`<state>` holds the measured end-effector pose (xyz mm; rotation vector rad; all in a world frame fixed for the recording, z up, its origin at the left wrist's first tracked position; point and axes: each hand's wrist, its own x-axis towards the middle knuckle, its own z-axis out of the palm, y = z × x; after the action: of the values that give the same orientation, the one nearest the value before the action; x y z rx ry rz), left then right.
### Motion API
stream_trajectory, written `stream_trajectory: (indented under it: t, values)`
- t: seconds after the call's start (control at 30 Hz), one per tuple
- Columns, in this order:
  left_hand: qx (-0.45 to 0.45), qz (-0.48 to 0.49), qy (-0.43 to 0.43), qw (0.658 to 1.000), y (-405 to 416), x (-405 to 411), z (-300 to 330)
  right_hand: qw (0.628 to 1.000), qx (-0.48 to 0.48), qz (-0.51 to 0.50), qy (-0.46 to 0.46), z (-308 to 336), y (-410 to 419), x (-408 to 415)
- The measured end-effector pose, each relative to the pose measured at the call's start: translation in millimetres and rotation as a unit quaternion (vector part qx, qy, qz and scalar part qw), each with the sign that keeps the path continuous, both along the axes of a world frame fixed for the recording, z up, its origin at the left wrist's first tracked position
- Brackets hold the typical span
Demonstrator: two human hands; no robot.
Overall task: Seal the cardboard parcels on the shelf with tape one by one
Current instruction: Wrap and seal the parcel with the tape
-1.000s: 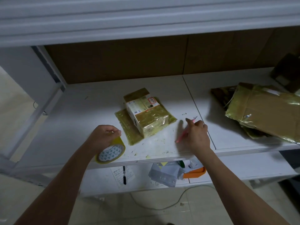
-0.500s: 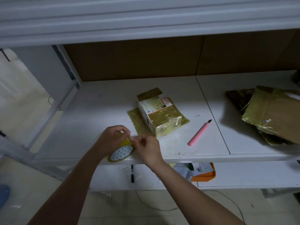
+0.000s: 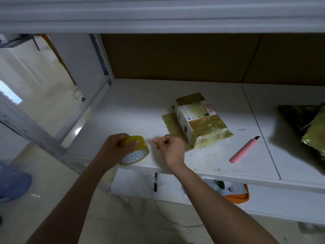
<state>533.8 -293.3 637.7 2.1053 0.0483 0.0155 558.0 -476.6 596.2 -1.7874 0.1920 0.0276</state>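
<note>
Head view: left hand [image 3: 114, 149] half-hides tape roll [image 3: 136, 150].

Open white shelf [image 3: 140, 110] surface across the far left, from the left post to the small taped parcel [image 3: 200, 120], with the shelf above closing off headroom. Near front edge taken up by the left hand [image 3: 114, 150] gripping the tape roll [image 3: 136, 152] and the right hand [image 3: 169, 148] just beside it, fingers curled. Bare strip between parcel and pink knife [image 3: 243, 150]; to the right past the knife, wrapped parcels [image 3: 313, 131] blocking the far right.
</note>
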Motion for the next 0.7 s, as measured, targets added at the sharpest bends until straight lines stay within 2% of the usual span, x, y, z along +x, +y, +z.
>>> stream_trajectory:
  t: [0.07, 0.13, 0.17, 0.3, 0.4, 0.53, 0.7]
  values:
    - [0.144, 0.003, 0.01, 0.99, 7.6, 14.4, 7.7, 0.998, -0.06, 0.0, 0.006, -3.2, 3.8, 6.3]
    - [0.293, 0.023, 0.03, 0.955, 11.2, 25.4, 12.2, 0.994, -0.103, -0.013, 0.015, -3.4, 7.3, 14.9]
    - [0.338, 0.033, 0.036, 0.94, 12.1, 29.1, 12.9, 0.991, -0.129, -0.011, 0.017, -3.3, 9.1, 19.5]
    - [0.342, 0.038, 0.042, 0.938, 12.6, 40.1, 7.9, 0.977, -0.211, 0.03, 0.017, -12.8, 17.5, 25.6]
    - [0.347, 0.038, 0.027, 0.937, 8.0, 47.8, 3.4, 0.962, -0.271, 0.021, -0.015, -23.5, 26.1, 21.1]
    - [0.324, 0.057, 0.014, 0.944, 10.5, 54.8, -2.2, 0.959, -0.276, -0.007, -0.059, -24.9, 28.0, 25.4]
    - [0.344, 0.038, 0.005, 0.938, 7.7, 55.0, -0.7, 0.944, -0.325, 0.044, -0.027, -10.9, 29.0, 21.2]
